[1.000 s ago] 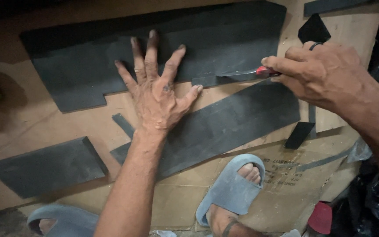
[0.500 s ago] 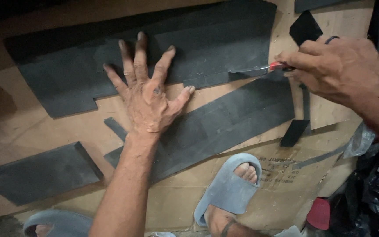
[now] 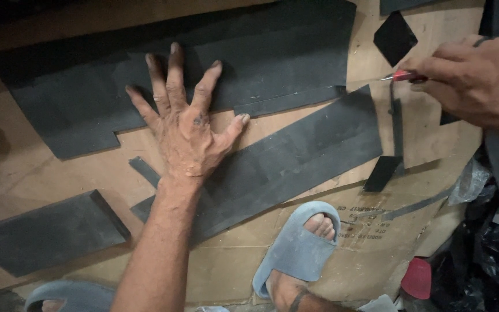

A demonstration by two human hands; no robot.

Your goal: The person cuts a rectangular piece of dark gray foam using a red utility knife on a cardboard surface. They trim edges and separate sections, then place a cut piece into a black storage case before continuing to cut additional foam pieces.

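Nearest the camera, a foot in a grey rubber slide sandal [image 3: 298,245] stands on the flattened brown cardboard sheet [image 3: 232,271] that covers the floor. From beside it the left forearm reaches away to the left hand [image 3: 183,136], which lies flat, palm down, fingers spread wide and gripping nothing. Its heel rests over the long dark grey foam strip [image 3: 295,159]; its fingertips press on the large dark grey foam sheet [image 3: 249,58] beyond. That sheet lies flat across the far part of the cardboard, matte and slightly dusty, with a stepped notch cut in its near edge and a narrow tab by the thumb. To the right, clear of the sheet's edge, the right hand [image 3: 475,81] has its grip closed around a red-handled utility knife [image 3: 402,75], the thin blade pointing left over bare cardboard.
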